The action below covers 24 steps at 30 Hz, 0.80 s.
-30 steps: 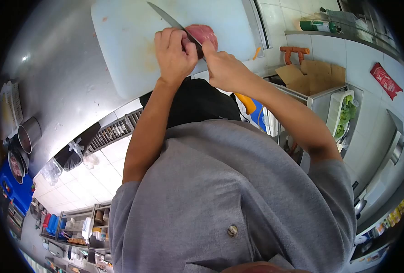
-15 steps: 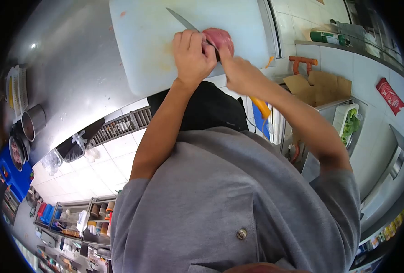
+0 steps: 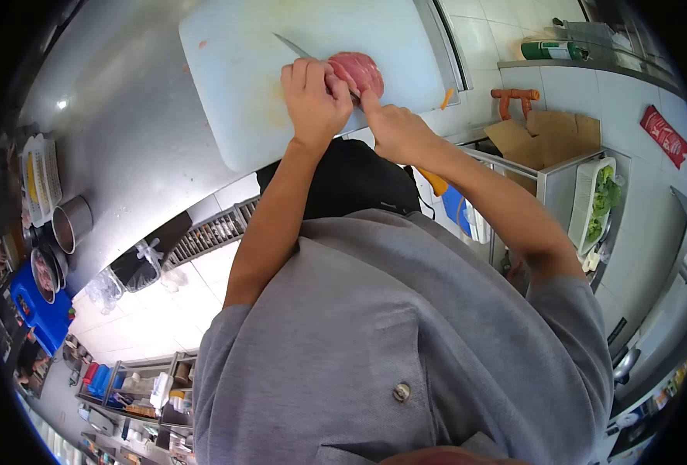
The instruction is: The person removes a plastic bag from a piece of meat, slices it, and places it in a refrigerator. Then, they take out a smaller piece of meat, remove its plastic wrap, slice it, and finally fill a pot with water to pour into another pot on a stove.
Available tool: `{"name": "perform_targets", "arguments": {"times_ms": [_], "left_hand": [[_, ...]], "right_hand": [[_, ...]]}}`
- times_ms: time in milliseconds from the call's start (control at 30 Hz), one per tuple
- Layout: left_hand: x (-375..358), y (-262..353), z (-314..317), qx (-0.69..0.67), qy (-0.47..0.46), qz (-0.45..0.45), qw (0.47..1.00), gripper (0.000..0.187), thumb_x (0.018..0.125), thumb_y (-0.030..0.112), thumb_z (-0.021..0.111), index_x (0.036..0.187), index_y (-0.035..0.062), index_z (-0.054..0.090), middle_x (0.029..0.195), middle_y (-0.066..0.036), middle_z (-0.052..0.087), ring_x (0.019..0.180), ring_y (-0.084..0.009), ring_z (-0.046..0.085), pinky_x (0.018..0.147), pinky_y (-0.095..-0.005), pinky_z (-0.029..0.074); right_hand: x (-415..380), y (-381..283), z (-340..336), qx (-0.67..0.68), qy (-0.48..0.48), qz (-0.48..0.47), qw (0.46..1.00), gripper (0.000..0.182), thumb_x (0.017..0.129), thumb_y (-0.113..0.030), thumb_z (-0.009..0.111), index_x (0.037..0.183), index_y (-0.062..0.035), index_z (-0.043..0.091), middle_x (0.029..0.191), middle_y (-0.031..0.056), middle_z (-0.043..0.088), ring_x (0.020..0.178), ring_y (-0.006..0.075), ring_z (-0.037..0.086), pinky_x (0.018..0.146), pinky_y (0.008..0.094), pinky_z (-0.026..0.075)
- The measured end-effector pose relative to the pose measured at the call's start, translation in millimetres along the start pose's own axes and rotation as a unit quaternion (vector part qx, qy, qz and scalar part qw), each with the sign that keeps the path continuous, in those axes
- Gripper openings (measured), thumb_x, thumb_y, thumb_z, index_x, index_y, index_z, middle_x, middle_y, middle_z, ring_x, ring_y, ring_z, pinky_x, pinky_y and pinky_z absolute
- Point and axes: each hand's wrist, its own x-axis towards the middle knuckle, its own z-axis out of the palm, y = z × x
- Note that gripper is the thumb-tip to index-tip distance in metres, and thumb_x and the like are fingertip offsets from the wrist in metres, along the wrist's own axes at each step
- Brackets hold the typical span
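Observation:
A piece of raw red meat (image 3: 361,71) lies near the front edge of a white cutting board (image 3: 239,116). My right hand (image 3: 400,133) is closed round the handle end of a knife (image 3: 291,45), its fingertips beside the meat. The blade runs up and to the left, partly hidden under my left hand (image 3: 312,105). That left hand has curled fingers and its thumb pressed at the meat's left side, over the blade. Between the two hands the cutting edge cannot be made out.
The board rests on a steel counter (image 3: 138,132). A metal pot (image 3: 72,223) and a white basket (image 3: 43,174) stand at the left. To the right are an open cardboard box (image 3: 549,139), a white tray of greens (image 3: 595,205) and a green bottle (image 3: 549,50) on a ledge.
Both hands, the knife and the meat appear slightly further left in view. Less of the blade shows beyond my left hand. The whole view has also shifted.

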Motion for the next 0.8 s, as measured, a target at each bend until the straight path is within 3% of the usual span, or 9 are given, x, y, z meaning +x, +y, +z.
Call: {"name": "perform_targets", "arguments": {"times_ms": [200,300,367,467,600,800], "left_hand": [[2.8,3.4,-10.4,-0.052,-0.036,-0.051,0.997,0.013,0.069,-0.002,0.059,0.079,0.0056,0.057,0.084,-0.010,0.054,0.077,-0.0295,0.048,0.067,-0.0390,0.041],[2.1,-3.6,-15.8,-0.028,-0.027,-0.015,0.999,0.014,0.069,-0.001,0.061,0.080,0.0061,0.058,0.084,-0.009,0.055,0.077,-0.0281,0.049,0.068,-0.0380,0.042],[1.4,-3.2,-15.7,-0.012,-0.026,-0.003,1.000,0.014,0.068,-0.001,0.061,0.080,0.0060,0.058,0.084,-0.008,0.055,0.076,-0.0278,0.049,0.067,-0.0381,0.043],[3.8,-4.7,-14.9,0.010,-0.033,0.023,0.999,0.016,0.067,-0.002,0.061,0.080,0.0059,0.058,0.084,-0.007,0.056,0.075,-0.0274,0.049,0.066,-0.0381,0.043],[6.0,-9.1,-13.5,0.019,-0.031,0.061,0.997,0.018,0.065,-0.002,0.060,0.081,0.0054,0.058,0.083,-0.008,0.057,0.073,-0.0274,0.050,0.064,-0.0377,0.043],[3.8,-10.1,-14.6,-0.007,-0.032,0.036,0.999,0.019,0.067,-0.003,0.059,0.084,0.0046,0.060,0.085,-0.009,0.059,0.077,-0.0285,0.053,0.067,-0.0373,0.045]], "right_hand": [[-1.3,15.5,-5.7,0.059,-0.040,0.005,0.997,0.042,0.075,0.001,0.055,0.111,-0.0006,0.033,0.089,0.0264,0.062,0.088,0.0471,0.060,0.073,0.0539,0.047],[-25.7,2.8,-27.9,0.046,-0.047,0.038,0.997,0.039,0.076,0.001,0.054,0.109,-0.0011,0.034,0.086,0.0270,0.061,0.086,0.0472,0.060,0.072,0.0537,0.047],[-42.6,-4.3,-36.7,0.055,-0.014,0.043,0.997,0.032,0.080,0.000,0.052,0.105,-0.0024,0.032,0.075,0.0271,0.059,0.075,0.0478,0.059,0.068,0.0548,0.044],[-60.6,-17.9,-54.2,0.025,-0.071,0.063,0.995,0.033,0.078,0.001,0.052,0.105,-0.0013,0.034,0.078,0.0263,0.060,0.078,0.0478,0.061,0.068,0.0541,0.047],[-75.9,-17.8,-55.9,0.002,-0.067,0.054,0.996,0.033,0.077,0.002,0.053,0.103,-0.0011,0.034,0.074,0.0256,0.060,0.075,0.0476,0.061,0.068,0.0545,0.047],[-67.8,-18.1,-60.4,0.020,-0.120,0.066,0.990,0.032,0.076,0.002,0.052,0.102,-0.0002,0.034,0.076,0.0286,0.059,0.077,0.0490,0.060,0.068,0.0545,0.047]]}}
